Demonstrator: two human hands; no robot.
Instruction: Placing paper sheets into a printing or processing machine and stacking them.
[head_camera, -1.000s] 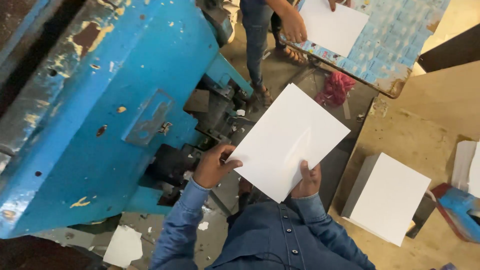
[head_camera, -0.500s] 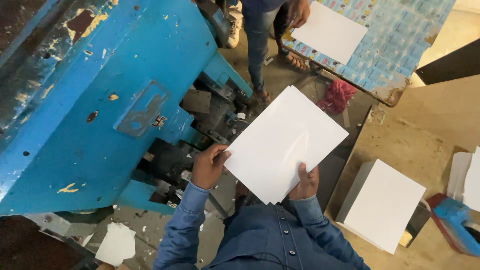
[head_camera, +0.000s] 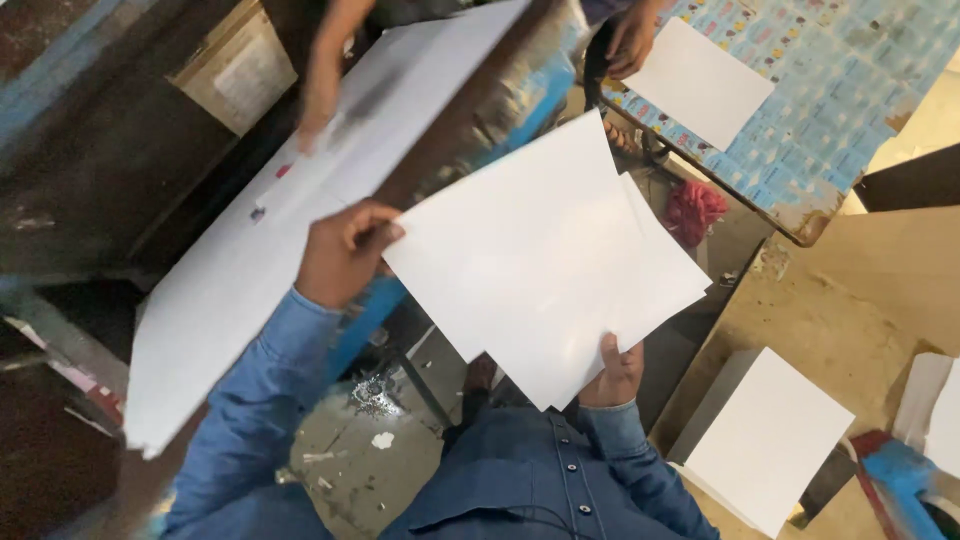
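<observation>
This looks like a small print or paper workshop. A worn blue machine (head_camera: 80, 60) with chipped paint fills the left side. White sheets (head_camera: 545, 265) are everywhere: a stack (head_camera: 765, 440) on the dusty wooden counter (head_camera: 860, 310), another sheet (head_camera: 700, 80) on a patterned table (head_camera: 850, 90). The concrete floor (head_camera: 370, 440) is stained and littered with scraps.
</observation>
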